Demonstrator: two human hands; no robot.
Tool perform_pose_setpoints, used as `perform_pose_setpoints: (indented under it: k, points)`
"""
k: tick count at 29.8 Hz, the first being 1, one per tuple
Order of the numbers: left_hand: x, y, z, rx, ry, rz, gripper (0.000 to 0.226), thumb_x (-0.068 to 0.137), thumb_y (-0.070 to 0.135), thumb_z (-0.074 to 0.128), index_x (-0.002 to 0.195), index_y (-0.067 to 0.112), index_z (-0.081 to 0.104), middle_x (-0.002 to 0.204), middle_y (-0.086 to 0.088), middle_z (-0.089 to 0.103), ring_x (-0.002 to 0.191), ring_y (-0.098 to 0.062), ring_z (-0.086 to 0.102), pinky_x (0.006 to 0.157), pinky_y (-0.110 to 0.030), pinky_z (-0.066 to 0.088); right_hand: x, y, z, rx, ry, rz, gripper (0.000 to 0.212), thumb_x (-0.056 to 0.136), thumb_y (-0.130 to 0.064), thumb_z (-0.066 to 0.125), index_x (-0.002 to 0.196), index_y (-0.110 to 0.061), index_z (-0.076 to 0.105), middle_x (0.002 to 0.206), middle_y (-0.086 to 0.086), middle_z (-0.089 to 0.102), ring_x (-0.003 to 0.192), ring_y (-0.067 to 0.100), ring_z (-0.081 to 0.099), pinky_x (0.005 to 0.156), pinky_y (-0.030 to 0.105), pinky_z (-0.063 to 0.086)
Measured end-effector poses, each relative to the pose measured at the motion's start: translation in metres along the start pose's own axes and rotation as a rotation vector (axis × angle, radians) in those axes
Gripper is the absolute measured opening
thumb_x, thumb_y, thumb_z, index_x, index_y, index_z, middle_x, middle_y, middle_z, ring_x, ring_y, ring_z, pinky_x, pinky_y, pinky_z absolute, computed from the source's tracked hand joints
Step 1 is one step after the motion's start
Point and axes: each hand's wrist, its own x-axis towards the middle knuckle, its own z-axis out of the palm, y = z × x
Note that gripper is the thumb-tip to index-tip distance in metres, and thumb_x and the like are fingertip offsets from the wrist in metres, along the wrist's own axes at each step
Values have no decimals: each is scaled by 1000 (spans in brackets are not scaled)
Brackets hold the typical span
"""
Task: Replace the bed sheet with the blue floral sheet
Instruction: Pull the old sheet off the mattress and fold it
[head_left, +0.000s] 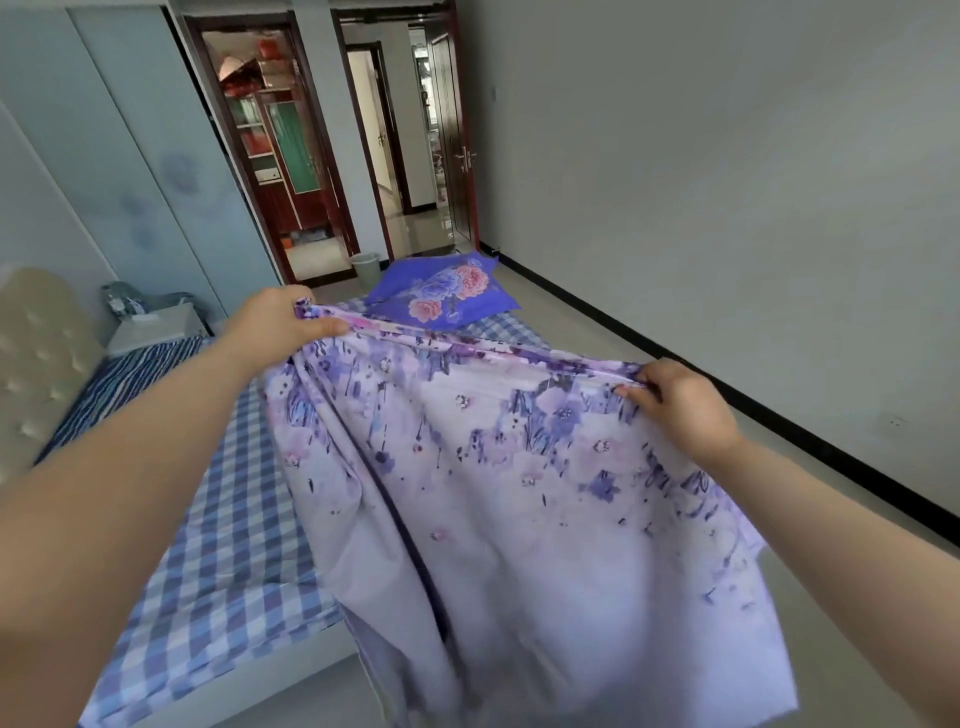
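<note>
**Lilac sheet held up over the bed, blue floral sheet waiting at the foot**

While you stood at the near side of the bed (244, 525), both your arms were stretched out in front of you with a pale lilac flowered sheet (498, 499) strung between them. Your left hand (280, 322) pinched the sheet's top hem at its left corner, thumb laid along the fold and fingers curled behind it. Your right hand (680, 405) gripped the same hem further along, fingers wrapped over the gathered edge. From that taut top line the cloth hung down in loose folds, its lower part falling past the near edge of the mattress and towards the floor (597, 332); the bottom of it was blurred, so where it ended I could not quite say.

Under it the bed showed a blue-and-white checked cover, and a dark striped cloth (119, 384) lay across the head end beside the padded headboard (41, 358). The blue floral sheet (447, 293), bright blue with pink blooms, sat folded at the far end of the bed, on or just over its foot corner, well apart from your hands. Beyond it a pale bin (365, 267) stood by the open doorway (410, 156).
</note>
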Motion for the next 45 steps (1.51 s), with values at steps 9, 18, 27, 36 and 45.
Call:
perform_pose_setpoints:
  k: [9,18,27,36,45]
  points:
    - [7,-19,34,214,103,-170,47,81,51,67,94,8,55,87,-10,59,86,-33,56,65,-35,40,25,-28,-16,439,-395,350,40,81,-45,69,86,-6,69,73,1,58,70,16,52,70,28,42]
    - [-29,107,102,-44,-730,383,65,75,34,79,133,23,51,128,13,57,112,-4,54,90,-17,41,38,-123,28,447,-489,131,30,97,-25,52,69,-13,57,58,-3,49,48,4,40,50,21,36]
    - [-26,96,115,68,-491,275,35,78,31,75,57,20,50,58,5,43,56,-10,40,51,-28,28,1,-87,37,559,-617,133,50,81,-23,75,115,-17,38,80,-11,59,65,0,55,64,18,43]
    - [1,56,109,-85,-106,30,19,81,31,70,79,11,67,77,-5,62,74,-21,57,59,-29,39,-49,0,60,-115,-345,299,42,86,-28,55,123,-22,36,101,5,62,88,31,61,64,32,41]
    - [4,59,106,-181,-86,63,16,83,30,70,86,14,71,86,-6,67,81,-22,60,72,-33,46,-54,46,51,-62,285,274,37,82,-33,38,91,-5,60,100,11,60,88,36,56,73,35,37]
